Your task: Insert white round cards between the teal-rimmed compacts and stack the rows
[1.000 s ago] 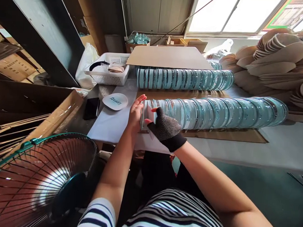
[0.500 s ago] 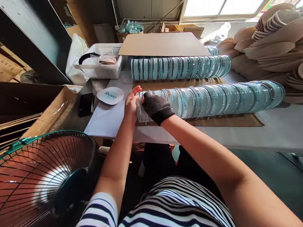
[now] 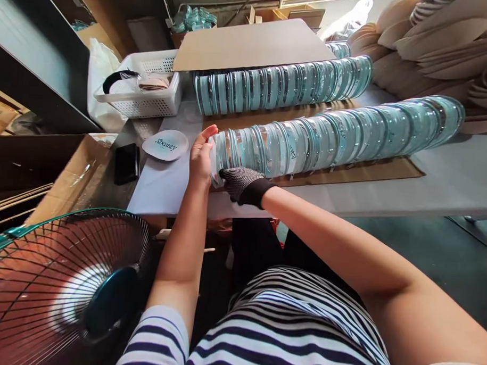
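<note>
**Base:** How do your hands stand out there?

**Operator:** My left hand (image 3: 201, 157) is bare, its fingers raised, palm side against the nearest end of the front row of glassy discs (image 3: 336, 138). My right hand (image 3: 241, 185), in a dotted black glove, has its fingers bent at that row's lower edge, just right of the left hand. I can't tell whether they grip anything.

**Base:** And the row itself?

**Operator:** It runs rightward from my left palm, past the glove, over a cardboard sheet (image 3: 367, 173). Beyond it, farther from my hands, lies a back row (image 3: 282, 82), so I count at least 2.

**Base:** Any writing?

**Operator:** Left of my left hand, a white rounded piece (image 3: 165, 145) reads "beauty" in dark letters, after an ornate first letter I can't settle; the line beneath is too small. Above my glove, the front row shows dark lettering, only partly legible. Left of the white piece, a black phone (image 3: 126, 163) shows me no brand.
</note>
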Demonstrator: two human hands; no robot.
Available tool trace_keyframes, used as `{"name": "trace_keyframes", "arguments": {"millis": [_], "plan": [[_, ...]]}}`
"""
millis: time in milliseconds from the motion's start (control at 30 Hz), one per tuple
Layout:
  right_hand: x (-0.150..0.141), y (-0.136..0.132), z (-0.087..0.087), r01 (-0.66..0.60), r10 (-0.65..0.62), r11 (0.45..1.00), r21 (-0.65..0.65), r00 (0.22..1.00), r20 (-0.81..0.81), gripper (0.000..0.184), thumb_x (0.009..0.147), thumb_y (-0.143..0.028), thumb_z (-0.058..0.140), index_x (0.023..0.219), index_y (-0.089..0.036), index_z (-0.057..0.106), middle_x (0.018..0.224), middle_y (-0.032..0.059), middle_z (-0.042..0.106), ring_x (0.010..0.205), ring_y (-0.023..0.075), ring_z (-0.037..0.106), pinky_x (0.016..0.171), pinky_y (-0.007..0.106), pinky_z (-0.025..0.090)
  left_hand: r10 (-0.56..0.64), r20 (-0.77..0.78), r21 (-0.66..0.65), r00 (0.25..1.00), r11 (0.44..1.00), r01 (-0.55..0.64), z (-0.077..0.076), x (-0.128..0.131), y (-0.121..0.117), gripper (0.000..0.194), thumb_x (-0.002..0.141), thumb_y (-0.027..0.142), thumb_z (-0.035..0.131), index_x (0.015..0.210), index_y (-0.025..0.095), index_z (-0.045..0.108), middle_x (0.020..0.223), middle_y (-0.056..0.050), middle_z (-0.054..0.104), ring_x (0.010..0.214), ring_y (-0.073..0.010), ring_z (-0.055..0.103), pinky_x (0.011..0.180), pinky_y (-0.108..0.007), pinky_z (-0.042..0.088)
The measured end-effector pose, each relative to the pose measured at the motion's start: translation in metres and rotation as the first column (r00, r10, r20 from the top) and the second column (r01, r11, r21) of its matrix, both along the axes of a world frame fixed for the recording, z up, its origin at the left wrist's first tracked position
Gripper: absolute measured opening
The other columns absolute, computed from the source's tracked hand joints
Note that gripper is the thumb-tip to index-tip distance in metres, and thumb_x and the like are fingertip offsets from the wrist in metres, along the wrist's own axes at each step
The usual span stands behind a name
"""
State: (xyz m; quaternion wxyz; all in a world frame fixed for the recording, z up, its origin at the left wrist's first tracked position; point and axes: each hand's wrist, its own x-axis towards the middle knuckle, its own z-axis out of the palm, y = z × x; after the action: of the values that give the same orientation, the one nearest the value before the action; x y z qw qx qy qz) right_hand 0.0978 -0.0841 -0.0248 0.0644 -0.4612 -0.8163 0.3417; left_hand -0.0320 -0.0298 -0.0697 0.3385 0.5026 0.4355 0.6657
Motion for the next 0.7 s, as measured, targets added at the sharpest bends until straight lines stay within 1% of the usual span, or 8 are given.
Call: {"name": "trace_keyframes", "arguments": {"millis": [67,133,233,333,400,467,567,700], "plan": [[0.018,-0.006,-0.011,-0.039,0.003,0.975,-0.219,0.986,-0.165,0.032,0.094,-0.02,0.044,0.123,-0.013,0.054,0.067,0.0053,0.069,0.062,0.0174,0.068,0.062,0.031,0.058,0.061,-0.234,0.058,0.97,0.997,-0.049,0.004,-0.001,-0.005,0.035,0.083,0.013,0.047,0.112,0.019,0.065,0.12,-0.006,0.066,0.115,-0.0172,0.059,0.106,-0.033,0.044],[0.042,-0.011,-0.016,0.015,-0.079,0.975,-0.224,0.957,-0.279,0.033,0.094,-0.02,0.041,0.123,-0.013,0.055,0.063,0.002,0.066,0.053,0.0139,0.063,0.054,0.026,0.055,0.135,-0.458,0.122,0.879,0.989,-0.088,0.01,-0.004,-0.008,0.032,0.081,0.012,0.053,0.108,0.018,0.067,0.115,-0.007,0.067,0.113,-0.0176,0.059,0.106,-0.032,0.043],[0.087,-0.014,-0.014,0.274,-0.213,0.954,0.118,0.903,-0.374,0.029,0.089,-0.02,0.045,0.109,-0.014,0.066,0.075,0.0051,0.07,0.061,0.0142,0.065,0.06,0.026,0.054,0.163,-0.645,0.142,0.746,0.986,-0.093,0.021,-0.01,-0.009,0.036,0.077,0.007,0.054,0.108,0.017,0.068,0.113,-0.007,0.068,0.11,-0.0175,0.061,0.103,-0.031,0.045],[0.13,-0.008,-0.01,0.451,-0.303,0.773,0.447,0.88,-0.365,0.029,0.085,-0.02,0.048,0.104,-0.016,0.07,0.09,0.0076,0.073,0.079,0.0185,0.069,0.074,0.03,0.053,0.182,-0.741,0.123,0.646,0.983,-0.136,0.031,-0.008,-0.012,0.039,0.078,0.004,0.047,0.107,0.017,0.07,0.113,-0.007,0.069,0.112,-0.0193,0.061,0.104,-0.034,0.044],[0.148,-0.004,-0.012,0.47,-0.337,0.731,0.495,0.879,-0.337,0.031,0.086,-0.022,0.048,0.105,-0.015,0.071,0.089,0.0079,0.073,0.08,0.0195,0.068,0.074,0.03,0.051,0.281,-0.769,0.179,0.574,0.957,-0.229,0.037,0.003,-0.018,0.041,0.08,0.005,0.044,0.108,0.019,0.07,0.117,-0.007,0.068,0.123,-0.0225,0.056,0.111,-0.041,0.038],[0.156,-0.002,-0.018,0.439,-0.322,0.754,0.489,0.896,-0.307,0.033,0.088,-0.026,0.047,0.109,-0.016,0.07,0.087,0.0076,0.073,0.075,0.0189,0.068,0.07,0.029,0.051,0.364,-0.789,0.276,0.494,0.93,-0.244,0.043,0.022,-0.027,0.04,0.083,0.008,0.046,0.114,0.021,0.068,0.125,-0.007,0.065,0.136,-0.0247,0.045,0.118,-0.048,0.027],[0.15,-0.008,-0.026,0.394,-0.297,0.838,0.377,0.91,-0.291,0.037,0.09,-0.026,0.045,0.118,-0.019,0.067,0.082,0.0058,0.072,0.065,0.0156,0.066,0.065,0.026,0.05,0.283,-0.884,0.294,0.373,0.955,-0.03,0.049,0.055,-0.037,0.037,0.087,0.015,0.051,0.12,0.024,0.066,0.136,-0.004,0.06,0.142,-0.0252,0.038,0.121,-0.052,0.019],[0.127,-0.017,-0.029,0.323,-0.335,0.942,-0.089,0.898,-0.284,0.054,0.091,-0.027,0.043,0.144,-0.019,0.041,0.069,0.0007,0.069,0.045,0.0121,0.056,0.049,0.022,0.047,0.134,-0.969,0.15,0.208,0.987,0.061,0.057,0.079,-0.032,0.04,0.091,0.02,0.049,0.128,0.023,0.062,0.14,-0.006,0.058,0.131,-0.0252,0.051,0.113,-0.049,0.034]]}}
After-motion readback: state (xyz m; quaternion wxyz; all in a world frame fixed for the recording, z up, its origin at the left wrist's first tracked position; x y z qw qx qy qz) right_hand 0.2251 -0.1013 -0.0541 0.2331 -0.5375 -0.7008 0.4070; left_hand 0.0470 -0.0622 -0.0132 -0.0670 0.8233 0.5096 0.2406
